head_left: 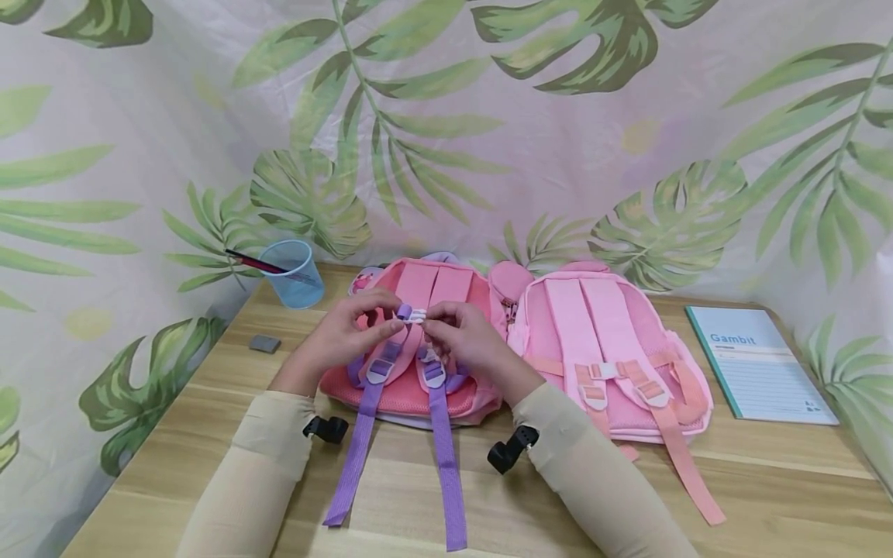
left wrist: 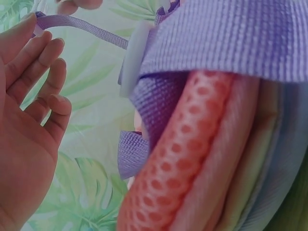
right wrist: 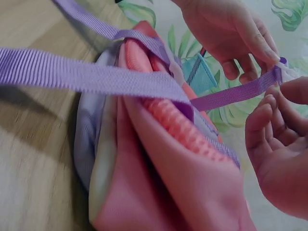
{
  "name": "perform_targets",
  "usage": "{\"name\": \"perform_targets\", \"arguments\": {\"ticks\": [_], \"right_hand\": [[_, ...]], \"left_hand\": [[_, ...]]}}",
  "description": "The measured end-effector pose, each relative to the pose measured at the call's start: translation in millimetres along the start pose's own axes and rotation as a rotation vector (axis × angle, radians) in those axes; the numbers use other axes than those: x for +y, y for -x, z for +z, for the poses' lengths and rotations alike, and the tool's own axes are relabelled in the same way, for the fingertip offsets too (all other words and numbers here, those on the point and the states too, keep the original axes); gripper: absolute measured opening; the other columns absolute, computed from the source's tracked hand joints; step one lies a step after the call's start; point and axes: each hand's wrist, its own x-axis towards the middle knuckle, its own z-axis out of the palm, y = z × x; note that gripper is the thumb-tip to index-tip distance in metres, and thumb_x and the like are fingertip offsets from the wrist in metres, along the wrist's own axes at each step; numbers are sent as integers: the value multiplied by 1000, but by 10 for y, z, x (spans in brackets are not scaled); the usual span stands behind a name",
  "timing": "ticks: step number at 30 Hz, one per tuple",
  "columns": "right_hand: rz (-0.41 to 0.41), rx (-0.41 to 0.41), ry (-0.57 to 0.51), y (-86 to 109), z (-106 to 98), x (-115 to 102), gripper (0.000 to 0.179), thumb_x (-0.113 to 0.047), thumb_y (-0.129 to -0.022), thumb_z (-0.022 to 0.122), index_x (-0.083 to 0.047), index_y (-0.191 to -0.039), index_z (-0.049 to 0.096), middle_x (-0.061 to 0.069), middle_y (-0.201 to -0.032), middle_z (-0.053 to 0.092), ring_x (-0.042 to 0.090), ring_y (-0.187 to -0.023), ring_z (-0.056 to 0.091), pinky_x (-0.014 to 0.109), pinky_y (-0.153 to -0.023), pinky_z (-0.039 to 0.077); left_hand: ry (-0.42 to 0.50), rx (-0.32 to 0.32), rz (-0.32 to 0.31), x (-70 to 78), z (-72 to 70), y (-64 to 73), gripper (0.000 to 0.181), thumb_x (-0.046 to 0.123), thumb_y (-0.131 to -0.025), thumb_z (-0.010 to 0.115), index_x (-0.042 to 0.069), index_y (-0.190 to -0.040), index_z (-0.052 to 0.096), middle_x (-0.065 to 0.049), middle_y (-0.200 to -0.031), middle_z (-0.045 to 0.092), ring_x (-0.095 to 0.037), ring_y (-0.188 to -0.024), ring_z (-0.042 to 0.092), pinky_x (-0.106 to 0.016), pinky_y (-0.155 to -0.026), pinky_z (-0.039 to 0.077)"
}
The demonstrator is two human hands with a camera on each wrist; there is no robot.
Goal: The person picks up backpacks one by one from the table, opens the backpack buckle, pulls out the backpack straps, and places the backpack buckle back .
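A coral-pink backpack [head_left: 412, 283] lies on the table with its shoulder straps up and purple webbing attached. Above it a white plastic buckle [head_left: 417, 316] is raised between both hands. My left hand [head_left: 356, 329] pinches the buckle's left side, where purple webbing [right wrist: 236, 97] joins it. On the buckle's other side my right hand [head_left: 463, 337] pinches with thumb and fingertips. Fingers cover part of the buckle, so whether its halves are locked cannot be told. Two long purple strap ends [head_left: 446, 480] hang from white adjusters [head_left: 434, 375] toward the table's front.
To the right lies a light-pink backpack [head_left: 628, 302], its white chest buckle [head_left: 605, 370] joining orange webbing. A notebook [head_left: 760, 364] lies at far right. On the left stand a blue cup [head_left: 296, 287] with pens [head_left: 254, 262] and a grey eraser-like block [head_left: 265, 343].
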Motion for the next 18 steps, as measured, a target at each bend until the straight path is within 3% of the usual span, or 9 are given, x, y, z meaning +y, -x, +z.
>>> {"name": "perform_targets", "arguments": {"ticks": [4,7,13,18], "right_hand": [[-103,49,61,49,-30,-2,35,-9,-104,67,5,-135,63,16,-107,70,23,-78,70,33,-64,60],[-162,76,109,63,-14,-8,41,-10,-101,73,4,-139,64,20,-121,71,24,-95,73,28,-80,62],[-181,135,179,70,43,-45,34,-13,-99,78,-2,-131,72,17,-116,76,14,-94,71,23,-82,59],[-166,150,194,72,68,-101,30,-13,-97,80,-3,-124,74,15,-113,78,12,-92,71,24,-80,60]], "left_hand": [[-9,-1,-19,-17,7,-1,18,13,-101,77,16,-119,76,1,-108,67,-17,-93,56,-30,-77,44],[-24,-4,-5,-41,8,-6,19,14,-101,77,17,-120,76,2,-108,67,-17,-93,56,-30,-78,45],[-35,-6,47,-42,14,-31,19,12,-100,78,16,-119,77,2,-105,69,-15,-91,57,-31,-76,44],[-44,-16,19,-25,7,-28,19,11,-99,79,16,-118,77,1,-104,70,-15,-92,57,-31,-77,45]]}}
